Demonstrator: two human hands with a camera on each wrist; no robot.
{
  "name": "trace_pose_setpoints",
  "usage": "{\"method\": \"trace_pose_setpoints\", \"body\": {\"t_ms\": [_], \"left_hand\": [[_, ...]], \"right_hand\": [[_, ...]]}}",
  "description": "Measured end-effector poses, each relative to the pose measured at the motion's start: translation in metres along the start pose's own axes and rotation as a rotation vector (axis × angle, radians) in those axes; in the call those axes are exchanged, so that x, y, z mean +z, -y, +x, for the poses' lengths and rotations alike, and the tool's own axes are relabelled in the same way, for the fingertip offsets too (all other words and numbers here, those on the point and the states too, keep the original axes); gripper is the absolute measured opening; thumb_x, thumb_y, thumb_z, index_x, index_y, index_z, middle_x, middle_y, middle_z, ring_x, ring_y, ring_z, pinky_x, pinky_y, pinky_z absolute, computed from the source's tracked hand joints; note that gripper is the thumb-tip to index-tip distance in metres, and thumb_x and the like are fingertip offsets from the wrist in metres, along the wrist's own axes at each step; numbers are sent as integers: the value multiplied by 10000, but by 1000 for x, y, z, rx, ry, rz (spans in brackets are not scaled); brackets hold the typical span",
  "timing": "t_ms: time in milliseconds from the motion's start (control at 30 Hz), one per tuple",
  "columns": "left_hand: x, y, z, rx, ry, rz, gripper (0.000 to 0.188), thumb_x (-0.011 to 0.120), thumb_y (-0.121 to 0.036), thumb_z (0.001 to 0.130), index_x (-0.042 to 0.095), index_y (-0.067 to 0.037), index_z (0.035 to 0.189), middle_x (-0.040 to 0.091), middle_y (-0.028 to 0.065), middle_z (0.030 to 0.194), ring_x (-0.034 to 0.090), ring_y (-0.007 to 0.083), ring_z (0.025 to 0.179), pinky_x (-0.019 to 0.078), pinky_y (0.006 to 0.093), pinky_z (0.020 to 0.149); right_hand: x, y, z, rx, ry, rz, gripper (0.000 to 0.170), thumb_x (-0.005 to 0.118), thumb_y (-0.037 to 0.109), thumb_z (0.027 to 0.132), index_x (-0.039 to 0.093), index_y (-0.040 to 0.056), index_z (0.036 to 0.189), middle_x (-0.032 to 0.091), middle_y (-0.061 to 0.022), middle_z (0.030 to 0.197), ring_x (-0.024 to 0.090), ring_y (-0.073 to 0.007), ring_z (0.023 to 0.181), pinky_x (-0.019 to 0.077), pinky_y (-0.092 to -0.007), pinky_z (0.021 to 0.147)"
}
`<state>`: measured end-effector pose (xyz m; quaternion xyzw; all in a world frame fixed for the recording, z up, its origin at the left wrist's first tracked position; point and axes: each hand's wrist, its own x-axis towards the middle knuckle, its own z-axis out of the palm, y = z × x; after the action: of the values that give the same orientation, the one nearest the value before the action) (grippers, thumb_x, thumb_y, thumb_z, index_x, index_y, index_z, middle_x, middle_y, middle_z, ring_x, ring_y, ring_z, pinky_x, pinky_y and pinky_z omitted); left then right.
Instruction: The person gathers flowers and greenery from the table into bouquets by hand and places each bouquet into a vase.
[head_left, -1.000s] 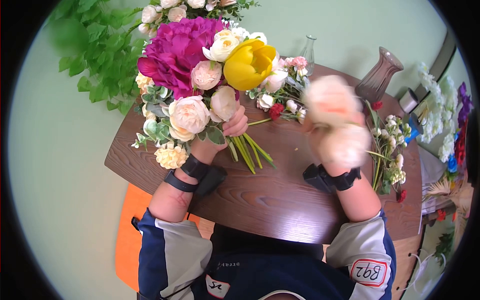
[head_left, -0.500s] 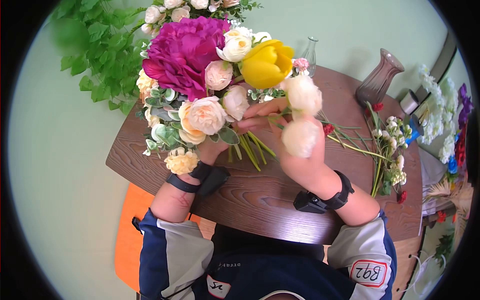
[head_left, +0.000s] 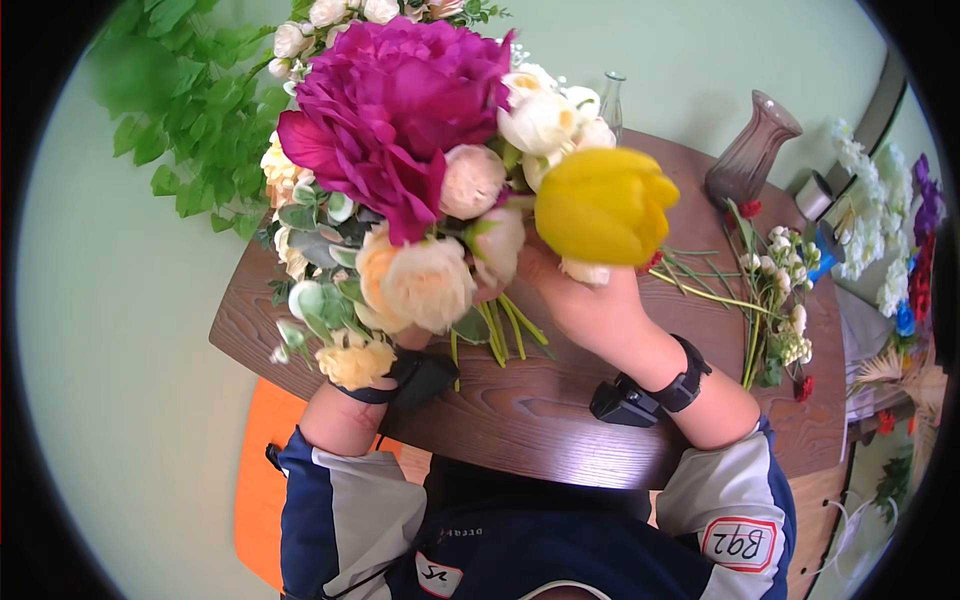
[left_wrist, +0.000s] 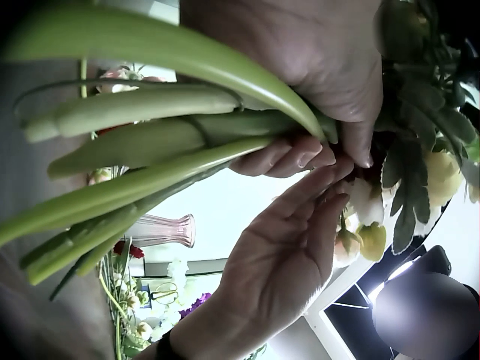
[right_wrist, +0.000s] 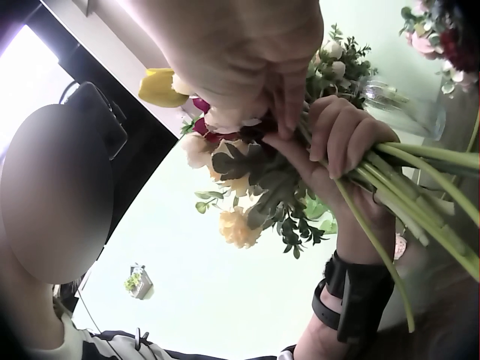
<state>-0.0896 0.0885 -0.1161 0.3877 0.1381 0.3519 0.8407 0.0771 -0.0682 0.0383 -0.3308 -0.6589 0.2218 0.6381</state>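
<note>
The left hand (right_wrist: 345,142) grips the bouquet's green stems (right_wrist: 420,199), its fingers curled round them; in the head view flowers mostly hide it. A magenta bloom (head_left: 400,110), a yellow tulip (head_left: 605,208) and a pale peach rose (head_left: 430,283) are in the bouquet. The right hand (head_left: 590,305) reaches in below the tulip, its fingertips covered there. In the left wrist view the right hand (left_wrist: 277,255) has thumb and fingers brought together beside the left hand's fingertips, at the base of the blooms. The thin stem between them is mostly hidden.
A smoky ribbed vase (head_left: 750,150) and a clear narrow vase (head_left: 612,105) stand at the table's back edge. Small white and red flowers (head_left: 780,270) lie on the right of the table (head_left: 560,410). Leafy greenery (head_left: 210,130) hangs at the left.
The right hand came leftward to the bouquet with its pale flowers, now mostly hidden behind the tulip. The bouquet has tipped, its blooms showing larger and the tulip further right and lower.
</note>
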Motion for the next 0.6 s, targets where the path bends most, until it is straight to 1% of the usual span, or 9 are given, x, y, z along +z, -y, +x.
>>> {"method": "trace_pose_setpoints", "body": {"t_ms": [33,67,133,167,200,267,333,367,600], "left_hand": [[-58,16,10,-73,-83,9,283,387,-325,941,469,-88,1070,499,10,786,465,98,582,365,200,486],[-57,17,9,-74,-85,7,283,387,-325,941,469,-88,1070,499,10,786,465,98,582,365,200,486],[-122,22,-166,-46,-80,24,280,395,-315,938,458,-86,1086,493,17,819,463,106,620,367,209,518],[-118,22,-162,-32,-76,34,280,400,-310,936,453,-85,1094,490,20,836,463,110,639,369,214,534],[-60,18,-25,-17,-70,44,280,404,-305,935,447,-84,1102,487,24,853,462,114,658,370,219,549],[-22,26,45,9,-58,64,284,412,-295,932,436,-83,1118,480,30,886,460,122,696,372,228,581],[-47,28,-34,36,-49,85,290,421,-285,929,425,-81,1135,474,37,919,459,130,734,374,238,613],[-13,26,35,50,-44,96,294,425,-280,928,420,-80,1143,471,41,936,458,134,753,375,243,629],[-5,21,32,149,-9,160,337,455,-244,917,382,-74,1199,449,65,1052,453,162,886,383,276,740]], "right_hand": [[-3,0,0,-146,42,-222,191,566,-77,752,564,-18,933,625,-87,830,653,-188,752,523,-292,630],[-3,1,-2,-68,57,-212,242,558,-101,702,589,1,920,627,-99,851,647,-202,771,515,-301,658],[-3,3,-2,-79,44,-236,258,545,-108,699,591,7,925,626,-98,853,642,-207,770,513,-303,655],[-3,4,-3,-94,29,-263,275,532,-115,695,594,14,930,625,-97,855,636,-212,768,511,-305,652],[-3,2,-5,-7,21,-215,280,571,-84,678,595,25,935,619,-103,879,618,-249,793,499,-330,676],[-1,-3,-4,-94,28,-303,277,596,-53,674,593,28,940,613,-111,890,606,-275,818,489,-347,698],[1,-7,-5,-180,35,-390,281,621,-21,670,591,31,944,607,-119,902,594,-301,843,479,-363,720],[2,-9,-5,-170,37,-391,273,634,8,670,593,33,939,604,-124,908,581,-318,863,470,-373,740],[-3,-21,-10,-170,93,-460,291,663,90,649,596,46,930,598,-108,916,579,-322,839,478,-385,701]]}}
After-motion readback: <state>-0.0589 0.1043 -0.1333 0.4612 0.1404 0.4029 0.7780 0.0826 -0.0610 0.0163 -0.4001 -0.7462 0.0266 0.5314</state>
